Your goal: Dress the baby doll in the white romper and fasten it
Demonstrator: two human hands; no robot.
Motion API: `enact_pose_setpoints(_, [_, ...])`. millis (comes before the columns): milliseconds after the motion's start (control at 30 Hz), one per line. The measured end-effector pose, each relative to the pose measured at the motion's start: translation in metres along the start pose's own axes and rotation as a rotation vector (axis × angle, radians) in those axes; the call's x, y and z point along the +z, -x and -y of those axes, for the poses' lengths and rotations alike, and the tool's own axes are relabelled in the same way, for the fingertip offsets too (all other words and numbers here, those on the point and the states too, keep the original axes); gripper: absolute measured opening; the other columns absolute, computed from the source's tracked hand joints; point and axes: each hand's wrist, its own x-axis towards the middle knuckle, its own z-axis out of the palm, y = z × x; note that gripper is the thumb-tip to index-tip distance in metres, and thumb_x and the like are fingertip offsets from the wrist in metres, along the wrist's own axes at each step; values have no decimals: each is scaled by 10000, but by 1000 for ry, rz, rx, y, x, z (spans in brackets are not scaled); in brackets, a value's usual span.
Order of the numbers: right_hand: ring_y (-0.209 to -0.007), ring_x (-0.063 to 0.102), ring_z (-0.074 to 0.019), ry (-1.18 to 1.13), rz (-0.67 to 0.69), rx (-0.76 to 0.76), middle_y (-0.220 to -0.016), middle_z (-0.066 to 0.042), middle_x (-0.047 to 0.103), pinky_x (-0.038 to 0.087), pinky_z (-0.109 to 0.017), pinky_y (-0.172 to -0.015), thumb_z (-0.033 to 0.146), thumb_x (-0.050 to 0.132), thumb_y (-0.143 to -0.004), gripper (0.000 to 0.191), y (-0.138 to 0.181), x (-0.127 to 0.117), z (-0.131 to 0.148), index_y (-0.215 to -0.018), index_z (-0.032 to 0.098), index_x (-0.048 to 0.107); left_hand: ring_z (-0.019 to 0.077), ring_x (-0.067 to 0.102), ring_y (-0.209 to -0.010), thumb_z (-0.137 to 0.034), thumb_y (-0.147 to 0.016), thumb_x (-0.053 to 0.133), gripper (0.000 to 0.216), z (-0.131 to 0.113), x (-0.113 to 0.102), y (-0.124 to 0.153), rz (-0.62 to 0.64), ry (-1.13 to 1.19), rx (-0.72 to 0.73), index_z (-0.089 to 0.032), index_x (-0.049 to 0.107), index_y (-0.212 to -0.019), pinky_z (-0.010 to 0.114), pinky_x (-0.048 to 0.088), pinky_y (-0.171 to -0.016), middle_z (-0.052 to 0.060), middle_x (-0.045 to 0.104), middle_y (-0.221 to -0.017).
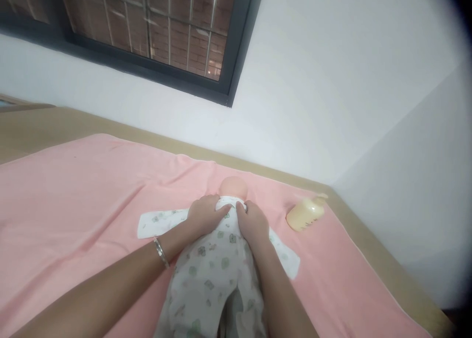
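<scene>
A white baby romper [210, 267] printed with small green and grey figures lies over a baby doll, its sleeves spread out to both sides. Beyond the collar shows the smooth, rounded top of the doll's head [233, 185]. My left hand [207, 212] is closed on the left side of the romper's neckline, thumb on top of the cloth. On the other side of the neckline, my right hand [255, 221] grips the fabric, its thumb near the collar's middle. The lower part of the romper hangs open towards me. The doll's face and body are hidden.
A pink blanket [88, 181] with some creases lies under everything, on a tan surface [40, 126]. To the right, a pale yellow baby bottle [305, 215] lies on its side. Behind are a white wall [295, 107] and a dark-framed window [147, 65] with bars.
</scene>
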Motion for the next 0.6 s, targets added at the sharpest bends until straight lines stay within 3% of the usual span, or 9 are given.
enact_pose_setpoints(600, [-808,561,-221,-5,1,0,-905,-80,629,345,-290,-635,499,290,-890,411,1,-2,1,-863,198,568,226,572,-810,-598,-841,331,460,-2,-2,0,6,-3,-12,-220,591,-861,330,397,-676,48,644,-886])
